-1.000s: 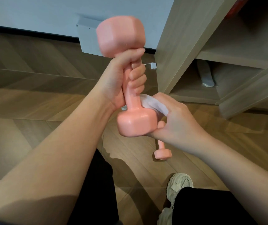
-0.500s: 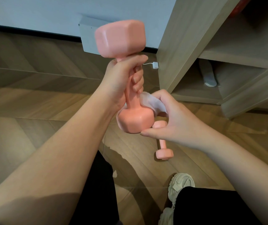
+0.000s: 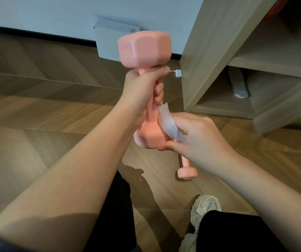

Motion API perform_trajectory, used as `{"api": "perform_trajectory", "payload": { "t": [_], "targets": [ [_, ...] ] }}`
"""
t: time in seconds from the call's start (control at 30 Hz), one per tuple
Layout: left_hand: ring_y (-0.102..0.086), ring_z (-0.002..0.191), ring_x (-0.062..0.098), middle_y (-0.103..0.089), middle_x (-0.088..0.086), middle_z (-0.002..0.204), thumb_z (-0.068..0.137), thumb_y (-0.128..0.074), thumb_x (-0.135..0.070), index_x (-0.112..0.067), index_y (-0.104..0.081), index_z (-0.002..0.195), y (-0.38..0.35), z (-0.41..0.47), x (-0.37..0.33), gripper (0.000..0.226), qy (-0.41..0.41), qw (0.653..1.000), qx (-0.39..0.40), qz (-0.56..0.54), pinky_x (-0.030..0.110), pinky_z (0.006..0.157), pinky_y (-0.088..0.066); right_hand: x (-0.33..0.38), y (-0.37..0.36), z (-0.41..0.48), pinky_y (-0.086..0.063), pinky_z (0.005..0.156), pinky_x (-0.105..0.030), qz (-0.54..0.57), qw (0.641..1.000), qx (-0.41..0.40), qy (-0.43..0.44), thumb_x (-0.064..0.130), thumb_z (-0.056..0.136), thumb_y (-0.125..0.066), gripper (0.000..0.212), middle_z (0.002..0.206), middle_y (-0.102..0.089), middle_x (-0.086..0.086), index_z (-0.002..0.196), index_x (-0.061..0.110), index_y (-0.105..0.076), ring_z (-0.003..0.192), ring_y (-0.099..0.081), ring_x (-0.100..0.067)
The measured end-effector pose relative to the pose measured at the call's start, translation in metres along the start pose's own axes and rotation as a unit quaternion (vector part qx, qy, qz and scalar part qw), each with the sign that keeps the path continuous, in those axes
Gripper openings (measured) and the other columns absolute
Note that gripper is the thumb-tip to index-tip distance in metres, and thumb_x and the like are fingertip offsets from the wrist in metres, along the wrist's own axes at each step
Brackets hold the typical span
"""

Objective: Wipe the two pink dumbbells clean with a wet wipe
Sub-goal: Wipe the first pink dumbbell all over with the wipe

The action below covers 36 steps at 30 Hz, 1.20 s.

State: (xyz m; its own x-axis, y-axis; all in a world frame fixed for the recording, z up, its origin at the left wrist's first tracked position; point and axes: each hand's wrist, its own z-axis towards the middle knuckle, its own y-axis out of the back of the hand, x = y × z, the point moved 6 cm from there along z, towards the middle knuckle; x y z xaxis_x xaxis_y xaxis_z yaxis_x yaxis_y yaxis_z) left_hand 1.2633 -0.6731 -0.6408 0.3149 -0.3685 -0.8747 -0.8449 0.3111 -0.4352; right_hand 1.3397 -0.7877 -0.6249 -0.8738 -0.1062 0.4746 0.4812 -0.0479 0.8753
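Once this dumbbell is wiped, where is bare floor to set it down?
Widest: the floor left of the left hand, up to the wall. A smaller patch lies between the shelf unit and the right hand. Crowded below the hands: the second dumbbell and a shoe.

Herringbone wood floor [image 3: 37, 110] meets a white wall [image 3: 55, 11]; white box [image 3: 107, 44] at the wall's foot; wooden shelf unit [image 3: 209, 42], right, holds a grey slipper [image 3: 239, 86].

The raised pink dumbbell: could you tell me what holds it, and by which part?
The left hand grips the dumbbell by its handle, below the upper head; the right hand holds the wet wipe against the lower head.
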Motion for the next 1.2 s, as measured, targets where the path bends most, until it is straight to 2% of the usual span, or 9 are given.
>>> {"api": "perform_trajectory", "payload": {
  "t": [0.17,0.37,0.5,0.6,0.73,0.8,0.9,1.03,1.2],
  "targets": [
    [-0.029,0.035,0.017,-0.035,0.001,0.041,0.084,-0.065,-0.011,-0.015,-0.043,0.057,0.0,0.001,0.001,0.035,0.002,0.999,-0.039,-0.017,0.024,0.042,-0.025,0.0,-0.01,0.004,-0.043,0.082,-0.027,-0.091,0.995,0.048,0.005,0.055,0.068,-0.079,0.065,0.104,-0.06,0.01,0.117,0.023,-0.053,0.096,-0.056,-0.01],
    [-0.029,0.037,0.016,-0.035,0.0,0.043,0.085,-0.065,-0.013,-0.016,-0.041,0.059,0.002,0.001,0.005,0.035,0.024,0.996,-0.073,-0.037,0.026,0.045,-0.027,-0.001,-0.001,-0.004,-0.032,0.074,-0.023,-0.15,0.984,-0.088,0.03,0.033,0.06,-0.091,0.051,0.088,-0.064,-0.003,0.093,0.008,-0.06,0.081,-0.059,-0.021],
    [-0.036,0.042,0.016,-0.041,0.001,0.049,0.085,-0.067,-0.013,-0.015,-0.048,0.066,0.003,0.003,0.001,0.027,0.02,0.997,-0.068,-0.017,0.025,0.046,-0.032,-0.007,-0.006,-0.001,-0.035,0.074,-0.02,-0.094,0.994,-0.047,0.002,0.023,0.071,-0.086,0.041,0.1,-0.066,-0.002,0.101,0.008,-0.062,0.092,-0.059,-0.019],
    [-0.05,0.051,0.015,-0.054,0.001,0.06,0.089,-0.062,-0.013,-0.015,-0.057,0.073,-0.007,0.004,-0.008,0.016,0.006,0.997,0.042,-0.069,0.026,0.052,-0.044,-0.015,0.01,0.003,-0.041,0.077,-0.01,0.039,0.999,-0.02,-0.004,0.032,0.075,-0.079,0.046,0.105,-0.067,0.006,0.115,0.014,-0.065,0.096,-0.059,-0.005],
    [-0.068,0.094,0.025,-0.072,0.007,0.1,0.09,-0.05,-0.026,-0.017,-0.061,0.064,-0.022,-0.003,-0.021,0.03,0.023,0.96,0.235,-0.149,0.035,0.075,-0.056,-0.017,0.025,0.003,-0.043,0.08,-0.005,0.201,0.979,0.021,-0.014,0.039,0.069,-0.079,0.053,0.11,-0.066,0.022,0.117,0.033,-0.061,0.103,-0.061,0.006],
    [-0.069,0.074,0.02,-0.07,0.002,0.079,0.09,-0.047,-0.027,-0.017,-0.054,0.059,-0.022,-0.006,-0.02,0.034,0.036,0.959,0.24,-0.149,0.029,0.062,-0.055,-0.013,0.018,0.003,-0.043,0.08,-0.006,0.198,0.978,0.061,-0.01,0.028,0.072,-0.081,0.05,0.108,-0.066,0.024,0.117,0.035,-0.061,0.101,-0.06,0.008],
    [-0.037,0.035,0.009,-0.038,-0.006,0.043,0.095,-0.046,-0.022,-0.019,-0.036,0.059,-0.019,-0.005,-0.009,0.037,0.052,0.976,0.181,-0.106,0.02,0.039,-0.033,-0.011,0.012,0.005,-0.045,0.082,-0.015,0.132,0.988,0.077,-0.006,0.018,0.078,-0.079,0.046,0.105,-0.067,0.018,0.116,0.035,-0.06,0.1,-0.059,0.001],
    [-0.025,0.032,0.009,-0.028,-0.006,0.04,0.094,-0.049,-0.02,-0.02,-0.037,0.055,-0.019,-0.002,-0.004,0.041,0.052,0.982,0.155,-0.095,0.021,0.037,-0.025,-0.014,0.008,0.005,-0.039,0.072,-0.016,0.006,0.999,0.034,0.011,0.012,0.08,-0.076,0.028,0.094,-0.057,0.008,0.103,0.014,-0.061,0.085,-0.05,-0.008],
    [-0.027,0.033,0.011,-0.029,-0.004,0.042,0.093,-0.053,-0.018,-0.019,-0.037,0.055,-0.011,0.003,-0.001,0.042,0.039,0.992,0.091,-0.083,0.022,0.04,-0.026,-0.008,0.002,0.008,-0.037,0.075,-0.021,-0.037,0.998,0.052,0.021,0.017,0.082,-0.073,0.033,0.098,-0.045,0.012,0.103,0.023,-0.049,0.089,-0.044,-0.008]
  ]
}}
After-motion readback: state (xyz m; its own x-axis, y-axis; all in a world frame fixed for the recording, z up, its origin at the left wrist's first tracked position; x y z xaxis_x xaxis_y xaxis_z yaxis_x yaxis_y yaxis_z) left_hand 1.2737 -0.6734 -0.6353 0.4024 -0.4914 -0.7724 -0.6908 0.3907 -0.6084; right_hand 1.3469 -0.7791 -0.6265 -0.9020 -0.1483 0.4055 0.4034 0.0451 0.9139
